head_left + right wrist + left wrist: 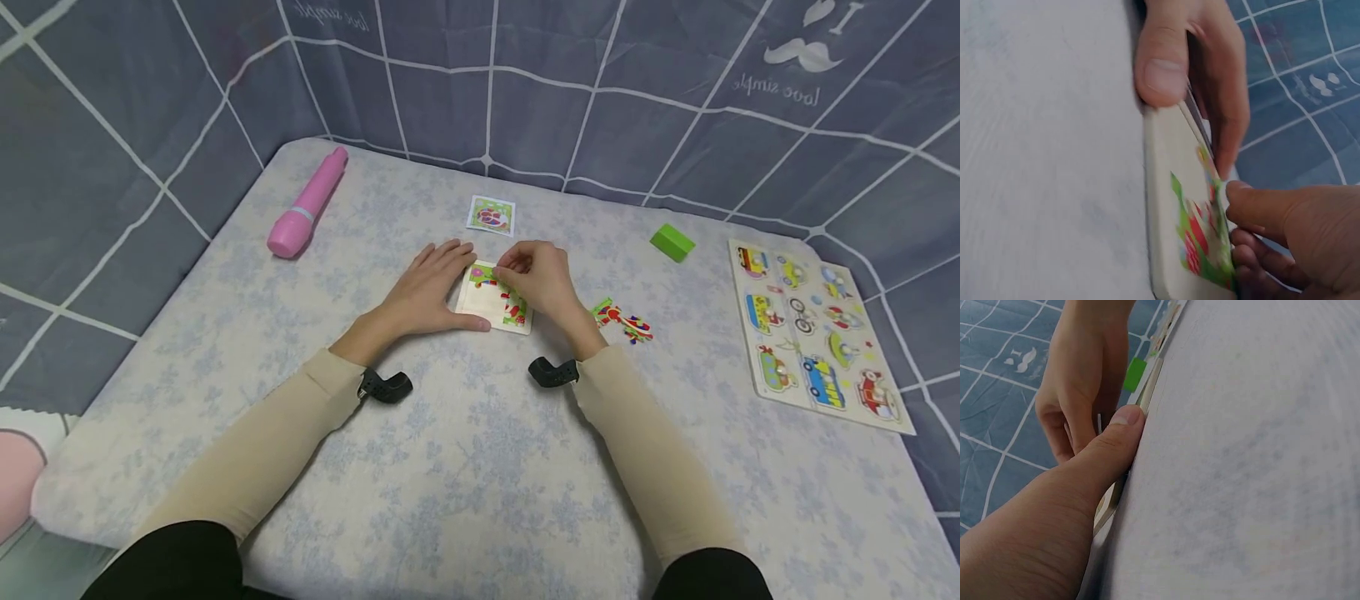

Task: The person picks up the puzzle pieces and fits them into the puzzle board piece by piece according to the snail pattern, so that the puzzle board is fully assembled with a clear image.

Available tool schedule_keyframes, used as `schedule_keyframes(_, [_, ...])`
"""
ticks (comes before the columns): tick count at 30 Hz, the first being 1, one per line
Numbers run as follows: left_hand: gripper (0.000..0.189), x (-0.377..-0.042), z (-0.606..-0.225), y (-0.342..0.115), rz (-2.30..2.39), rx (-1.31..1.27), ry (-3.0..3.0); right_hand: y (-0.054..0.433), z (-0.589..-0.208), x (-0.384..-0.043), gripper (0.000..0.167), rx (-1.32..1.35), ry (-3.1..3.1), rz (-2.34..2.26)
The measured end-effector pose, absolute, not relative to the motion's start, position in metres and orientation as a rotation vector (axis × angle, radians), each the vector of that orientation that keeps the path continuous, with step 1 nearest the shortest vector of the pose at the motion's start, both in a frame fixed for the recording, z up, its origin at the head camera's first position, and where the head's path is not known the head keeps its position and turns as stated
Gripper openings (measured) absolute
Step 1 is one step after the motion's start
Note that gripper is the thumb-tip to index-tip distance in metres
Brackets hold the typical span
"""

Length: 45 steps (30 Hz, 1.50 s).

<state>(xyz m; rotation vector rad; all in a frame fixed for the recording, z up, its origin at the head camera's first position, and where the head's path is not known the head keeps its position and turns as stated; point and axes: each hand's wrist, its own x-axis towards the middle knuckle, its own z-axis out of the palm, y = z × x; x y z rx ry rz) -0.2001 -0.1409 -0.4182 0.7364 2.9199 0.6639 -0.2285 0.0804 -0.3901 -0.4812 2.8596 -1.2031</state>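
Observation:
A small wooden jigsaw board lies on the table, partly filled with green and red picture pieces along its far and right sides. My left hand rests at its left, fingers stretched out and thumb against the near edge. In the left wrist view that thumb touches the board's rim. Over the board's far right part, my right hand pinches a puzzle piece, mostly hidden by the fingers. Loose puzzle pieces lie to the right of the right hand.
Beyond the board lies a square picture card. A pink microphone-shaped object is at the far left. To the right are a green block and a large board of vehicle pictures. A grey checked curtain borders the table.

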Motion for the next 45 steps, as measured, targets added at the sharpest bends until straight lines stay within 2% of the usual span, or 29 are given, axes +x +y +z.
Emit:
schedule_keyframes(10, [0.117, -0.201, -0.416, -0.135, 0.654, 0.763, 2.928, 0.068, -0.387, -0.230, 0.014, -0.351, 2.866, -1.141])
schedule_keyframes(15, [0.116, -0.201, -0.418, -0.135, 0.661, 0.763, 2.924, 0.074, -0.390, -0.228, 0.014, -0.382, 2.873, -1.175])
schedule_keyframes(20, [0.118, -0.200, -0.420, -0.134, 0.658, 0.737, 2.925, 0.102, -0.389, -0.221, 0.013, -0.371, 2.925, -1.281])
schedule_keyframes(27, [0.119, -0.200, -0.419, -0.135, 0.649, 0.742, 2.933, 0.167, -0.371, -0.206, 0.012, -0.296, 2.977, -1.326])
schedule_keyframes(36, [0.119, -0.201, -0.417, -0.136, 0.660, 0.747, 2.937, 0.231, -0.368, -0.187, 0.022, -0.231, 2.880, -1.203])
schedule_keyframes(45, [0.119, -0.202, -0.419, -0.137, 0.657, 0.749, 2.939, 0.226, -0.381, -0.181, 0.044, -0.211, 2.901, -0.990])
